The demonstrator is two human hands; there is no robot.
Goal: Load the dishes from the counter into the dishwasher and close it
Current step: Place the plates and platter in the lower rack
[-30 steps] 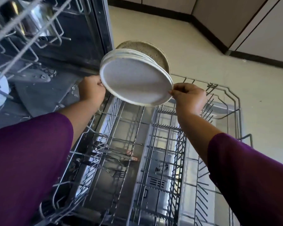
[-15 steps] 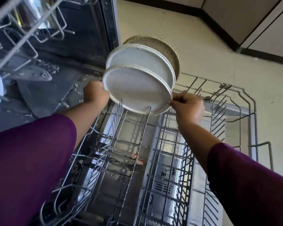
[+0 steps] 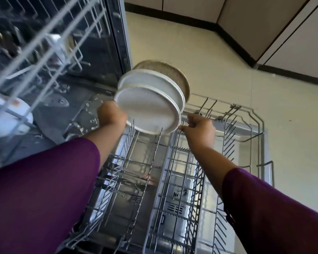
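The one view comes from a wide-angle camera worn on the person's head, facing forward and steeply down along both outstretched arms into the pulled-out lower rack (image 3: 184, 160) of the open dishwasher (image 3: 116, 33). It sits close in: the purple left sleeve (image 3: 40, 189) and right sleeve (image 3: 275, 208) fill the bottom corners, the upper rack (image 3: 50, 39) looms blurred at upper left, and the plates (image 3: 147, 109) stand near mid-frame. The frame is tilted, with the floor (image 3: 209, 57) and cabinets (image 3: 264, 21) slanting across the upper right.

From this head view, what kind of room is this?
Most likely a home kitchen: an open dishwasher's lower rack pulled out, plates standing in it, and cabinets with dark kickboards.
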